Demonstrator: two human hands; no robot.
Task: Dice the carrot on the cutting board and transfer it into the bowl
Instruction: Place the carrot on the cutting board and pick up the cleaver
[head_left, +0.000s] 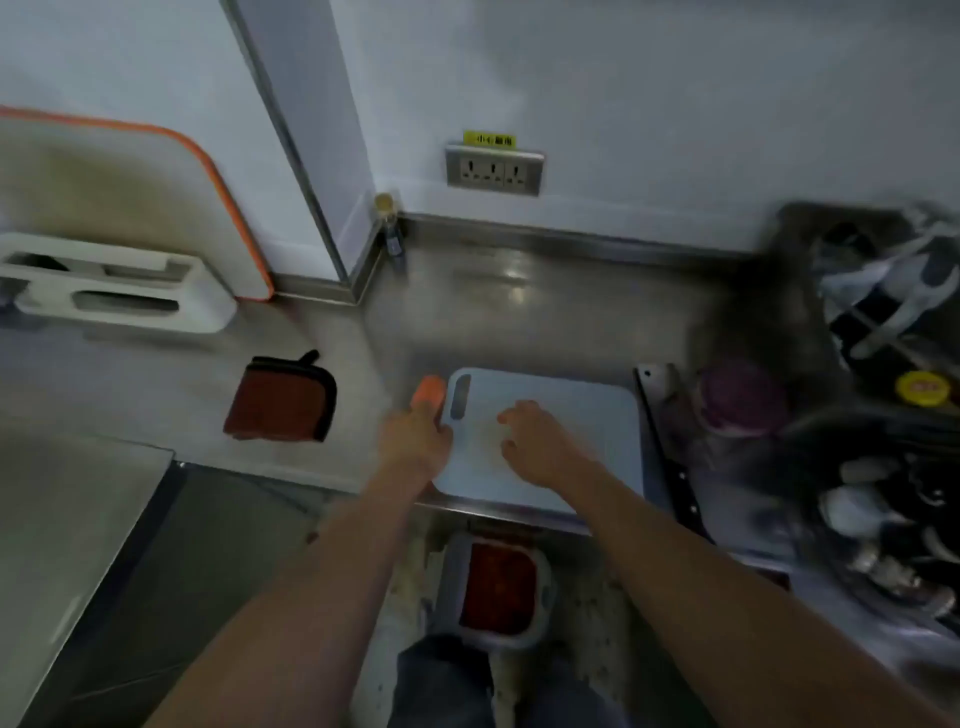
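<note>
Steel counter (519, 312), frame blurred. I note a pale blue cutting board (582, 415) lying flat at the counter's near edge, slot handle to its left side. Right hand (535, 441) sits over the board's middle, fingers loosely bent, holding nothing; whether it touches the board I cannot tell. Left hand (415, 441) at the board's left edge, fingers wrapped round the carrot (429, 394). Carrot: bright orange, blunt rounded end sticking out past the fingers, just beside the board's handle slot, uncut as far as I see.
</note>
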